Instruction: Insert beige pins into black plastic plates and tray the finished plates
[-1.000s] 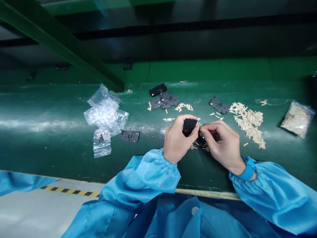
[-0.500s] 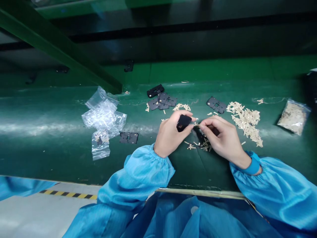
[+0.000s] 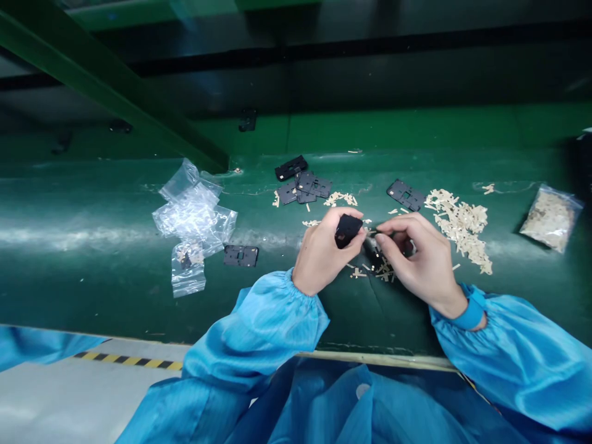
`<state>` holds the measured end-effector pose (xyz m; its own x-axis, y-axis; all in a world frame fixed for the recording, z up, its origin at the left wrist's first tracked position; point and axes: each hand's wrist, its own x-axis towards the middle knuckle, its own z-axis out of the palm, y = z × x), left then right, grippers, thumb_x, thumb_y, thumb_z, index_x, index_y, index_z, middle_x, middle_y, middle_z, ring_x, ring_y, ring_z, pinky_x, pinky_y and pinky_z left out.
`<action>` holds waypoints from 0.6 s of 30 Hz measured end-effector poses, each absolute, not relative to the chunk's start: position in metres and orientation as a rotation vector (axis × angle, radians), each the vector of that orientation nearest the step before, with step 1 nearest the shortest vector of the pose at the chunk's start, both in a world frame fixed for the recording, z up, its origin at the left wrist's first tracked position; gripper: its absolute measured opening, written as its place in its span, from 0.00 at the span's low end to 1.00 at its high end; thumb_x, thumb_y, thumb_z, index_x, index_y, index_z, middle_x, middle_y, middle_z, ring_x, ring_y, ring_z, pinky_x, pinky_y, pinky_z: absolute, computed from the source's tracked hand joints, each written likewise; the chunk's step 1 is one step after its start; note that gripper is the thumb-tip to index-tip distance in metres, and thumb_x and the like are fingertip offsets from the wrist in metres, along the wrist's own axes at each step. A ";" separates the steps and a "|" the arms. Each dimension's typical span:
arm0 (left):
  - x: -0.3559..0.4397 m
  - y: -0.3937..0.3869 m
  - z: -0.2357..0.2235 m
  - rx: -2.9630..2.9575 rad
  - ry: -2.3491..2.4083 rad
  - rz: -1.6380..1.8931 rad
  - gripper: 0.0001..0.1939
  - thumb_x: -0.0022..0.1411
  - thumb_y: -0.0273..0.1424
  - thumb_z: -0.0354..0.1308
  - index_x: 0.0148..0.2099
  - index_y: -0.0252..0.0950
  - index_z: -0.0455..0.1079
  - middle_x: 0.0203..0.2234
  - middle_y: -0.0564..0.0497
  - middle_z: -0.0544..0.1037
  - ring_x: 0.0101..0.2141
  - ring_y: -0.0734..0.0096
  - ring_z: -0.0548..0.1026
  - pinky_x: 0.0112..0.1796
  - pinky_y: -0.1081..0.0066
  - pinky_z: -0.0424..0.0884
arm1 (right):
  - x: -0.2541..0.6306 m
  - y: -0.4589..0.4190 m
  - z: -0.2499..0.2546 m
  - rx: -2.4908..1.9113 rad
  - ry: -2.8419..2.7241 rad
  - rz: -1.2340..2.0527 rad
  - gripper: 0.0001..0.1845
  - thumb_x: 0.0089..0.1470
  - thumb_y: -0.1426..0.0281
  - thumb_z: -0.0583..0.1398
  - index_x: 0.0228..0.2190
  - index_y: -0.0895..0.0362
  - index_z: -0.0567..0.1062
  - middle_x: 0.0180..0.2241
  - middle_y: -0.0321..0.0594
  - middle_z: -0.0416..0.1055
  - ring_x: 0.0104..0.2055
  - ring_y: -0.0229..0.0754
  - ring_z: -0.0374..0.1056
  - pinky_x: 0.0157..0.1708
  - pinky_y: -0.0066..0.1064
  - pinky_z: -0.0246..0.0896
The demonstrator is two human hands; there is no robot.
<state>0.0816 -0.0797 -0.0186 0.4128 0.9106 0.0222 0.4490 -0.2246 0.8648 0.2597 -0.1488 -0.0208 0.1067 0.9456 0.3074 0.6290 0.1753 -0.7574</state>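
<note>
Black plate (image 3: 348,230) is clasped between thumb and fingers of the left hand (image 3: 320,256), as the right hand (image 3: 423,262), its grip impossible to tell, hovers near heaped pale pieces (image 3: 462,221).

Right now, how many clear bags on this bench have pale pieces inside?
2: the right bag, beyond the loose pale pieces, and the left bag, at the near edge of the heaped clear bags. That heap may hide more.

Slanting green beam (image 3: 115,87), striped floor tape (image 3: 129,361)
</note>
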 end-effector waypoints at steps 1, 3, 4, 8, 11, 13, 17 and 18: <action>0.082 -0.080 -0.019 1.845 1.175 0.715 0.15 0.63 0.29 0.64 0.51 0.43 0.71 0.40 0.54 0.84 0.38 0.70 0.83 0.43 0.70 0.77 | 0.259 -0.150 -0.021 -1.548 -1.590 0.482 0.01 0.63 0.71 0.63 0.37 0.53 0.77 0.34 0.38 0.74 0.28 0.38 0.65 0.28 0.33 0.62; 0.082 -0.082 -0.020 1.883 1.189 0.753 0.15 0.63 0.30 0.64 0.52 0.43 0.71 0.42 0.54 0.83 0.39 0.72 0.83 0.43 0.72 0.77 | 0.257 -0.151 -0.021 -1.567 -1.579 0.528 0.03 0.64 0.71 0.62 0.35 0.54 0.77 0.31 0.37 0.74 0.27 0.37 0.64 0.27 0.32 0.61; 0.082 -0.084 -0.020 1.913 1.193 0.777 0.15 0.64 0.30 0.64 0.52 0.43 0.71 0.43 0.55 0.83 0.40 0.72 0.83 0.43 0.73 0.77 | 0.257 -0.152 -0.022 -1.577 -1.576 0.560 0.04 0.64 0.71 0.62 0.35 0.54 0.77 0.31 0.37 0.74 0.26 0.36 0.64 0.27 0.32 0.60; 0.083 -0.091 -0.023 2.030 1.193 0.839 0.15 0.65 0.31 0.64 0.53 0.45 0.71 0.46 0.55 0.83 0.44 0.73 0.83 0.45 0.75 0.76 | 0.254 -0.151 -0.025 -1.606 -1.501 0.645 0.05 0.64 0.69 0.63 0.37 0.55 0.79 0.30 0.36 0.74 0.25 0.35 0.64 0.25 0.31 0.59; 0.083 -0.094 -0.025 2.083 1.189 0.828 0.16 0.66 0.32 0.63 0.55 0.44 0.70 0.46 0.55 0.83 0.44 0.72 0.83 0.45 0.75 0.76 | 0.253 -0.150 -0.026 -1.616 -1.448 0.673 0.05 0.63 0.68 0.63 0.36 0.55 0.80 0.29 0.36 0.74 0.24 0.35 0.63 0.24 0.31 0.58; 0.083 -0.096 -0.027 2.120 1.187 0.839 0.15 0.67 0.32 0.62 0.55 0.44 0.70 0.46 0.54 0.83 0.43 0.72 0.84 0.44 0.75 0.77 | 0.253 -0.150 -0.027 -1.613 -1.425 0.701 0.06 0.63 0.68 0.63 0.35 0.56 0.80 0.27 0.36 0.73 0.23 0.35 0.62 0.24 0.30 0.58; 0.083 -0.098 -0.030 2.182 1.185 0.853 0.15 0.67 0.32 0.62 0.55 0.44 0.70 0.45 0.54 0.84 0.41 0.71 0.84 0.41 0.75 0.77 | 0.253 -0.151 -0.029 -1.611 -1.386 0.748 0.06 0.61 0.68 0.64 0.34 0.56 0.80 0.24 0.35 0.70 0.23 0.35 0.61 0.23 0.30 0.57; 0.083 -0.098 -0.030 2.186 1.176 0.852 0.15 0.67 0.32 0.62 0.55 0.44 0.71 0.45 0.54 0.84 0.41 0.72 0.84 0.41 0.75 0.77 | 0.253 -0.151 -0.029 -1.611 -1.373 0.761 0.06 0.61 0.68 0.64 0.33 0.56 0.80 0.24 0.34 0.69 0.23 0.35 0.61 0.23 0.30 0.56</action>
